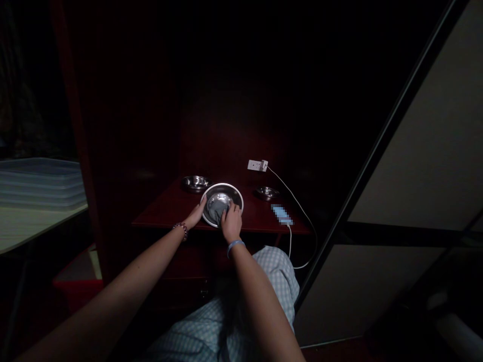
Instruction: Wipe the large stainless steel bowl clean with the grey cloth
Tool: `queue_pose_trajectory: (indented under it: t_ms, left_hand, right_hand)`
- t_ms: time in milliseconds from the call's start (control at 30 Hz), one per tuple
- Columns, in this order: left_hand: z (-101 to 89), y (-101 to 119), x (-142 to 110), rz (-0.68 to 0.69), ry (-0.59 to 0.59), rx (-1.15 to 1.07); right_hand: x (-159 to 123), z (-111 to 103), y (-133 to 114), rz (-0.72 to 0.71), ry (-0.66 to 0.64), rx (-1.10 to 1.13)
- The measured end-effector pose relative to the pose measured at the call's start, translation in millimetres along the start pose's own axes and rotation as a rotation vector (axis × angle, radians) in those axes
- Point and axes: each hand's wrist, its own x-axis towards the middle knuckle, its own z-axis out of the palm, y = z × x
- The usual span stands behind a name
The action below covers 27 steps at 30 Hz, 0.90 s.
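Note:
A wide stainless steel bowl (231, 197) sits tilted on the dark red wooden shelf (162, 217). My left hand (196, 214) grips the bowl's left rim. My right hand (231, 223) presses a grey cloth (215, 212) against the inside of the bowl, and the fingers cover part of the cloth. Two smaller steel bowls stand behind it: one (195, 183) back left, the other (266, 192) back right.
A white power strip (257, 165) sits at the back, its white cable (302, 213) trailing over the shelf's right edge. A blurred phone (282, 214) lies at right. Stacked translucent trays (41, 183) rest on a table at left. A sliding door panel (415, 151) stands at right.

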Motion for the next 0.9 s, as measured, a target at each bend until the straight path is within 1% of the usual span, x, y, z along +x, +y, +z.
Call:
queue_pose_trajectory:
  t_ms: [67, 200, 300, 400, 467, 533, 600, 633, 700, 800, 900]
  left_hand:
    - [0.3, 1, -2, 0.003, -0.019, -0.010]
    - [0.3, 4, -5, -0.013, -0.027, 0.012]
    - [0.9, 7, -7, 0.001, -0.011, 0.033]
    - [1.9, 8, -7, 0.014, -0.003, 0.040]
    - [2.0, 8, -7, 0.013, -0.003, 0.049]
    - [1.4, 7, -6, 0.017, -0.009, 0.061]
    - [0.4, 6, -5, 0.024, -0.006, 0.080]
    - [-0.1, 5, -4, 0.026, 0.000, 0.091]
    - [-0.6, 3, -3, 0.033, 0.013, 0.101]
    - [-0.4, 1, -3, 0.055, 0.002, 0.093]
    - [0.4, 2, -4, 0.093, -0.003, 0.118]
  right_hand:
    - [-1, -8, -2, -0.047, 0.033, -0.116]
    - [-2, -17, -6, -0.165, -0.025, -0.220]
    - [-2, -21, -10, -0.184, -0.033, -0.228]
    - [-2, -23, -13, -0.193, 0.017, -0.189]
    - [-4, -23, -15, -0.254, 0.029, -0.145]
    - [-6, -21, -18, -0.378, -0.021, -0.087]
    - [-10, -16, -20, -0.497, -0.122, -0.037]
    - [-13, -13, -21, -0.519, -0.167, -0.024]
    - [-16, -7, -21, -0.496, -0.215, 0.003]
    - [-18, -2, -20, -0.426, -0.242, 0.052]
    - [-16, 0, -16, -0.361, -0.264, 0.038]
